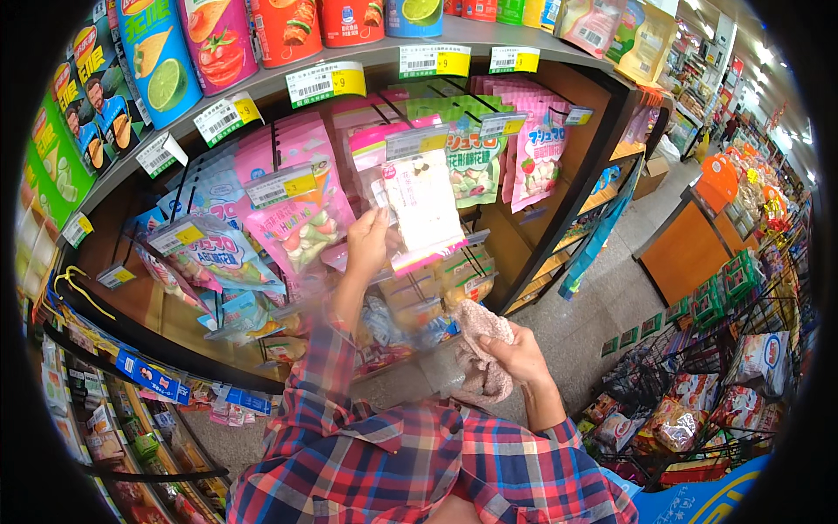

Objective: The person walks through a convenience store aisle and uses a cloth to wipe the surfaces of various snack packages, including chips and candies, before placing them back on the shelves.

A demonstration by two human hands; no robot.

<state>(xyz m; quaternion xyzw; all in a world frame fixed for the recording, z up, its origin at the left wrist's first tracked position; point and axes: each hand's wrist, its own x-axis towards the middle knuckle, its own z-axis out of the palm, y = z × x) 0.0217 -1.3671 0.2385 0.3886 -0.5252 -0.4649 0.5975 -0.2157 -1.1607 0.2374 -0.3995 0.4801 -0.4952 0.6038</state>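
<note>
My left hand (368, 241) grips the left edge of a pink-and-white marshmallow bag (424, 203), thumb in front and the other fingers hidden. The bag is partly see-through and hangs at a display hook, a price tag (418, 142) covering its upper part. My right hand (524, 357) holds a crumpled pale pink cloth (488, 367), lower and to the right, apart from the bags. Pink bags of sweets (304, 223) hang left of my left hand. To the right of the held bag are a green marshmallow bag (474, 157) and more pink bags (535, 154).
Above, a grey shelf edge (366, 56) carries price tags and snack canisters (219, 39). Metal hooks project among the bags. Blue bags (226, 252) hang at the left. A wire rack (687, 367) of packaged snacks stands to the right, beside the tiled aisle floor (589, 327).
</note>
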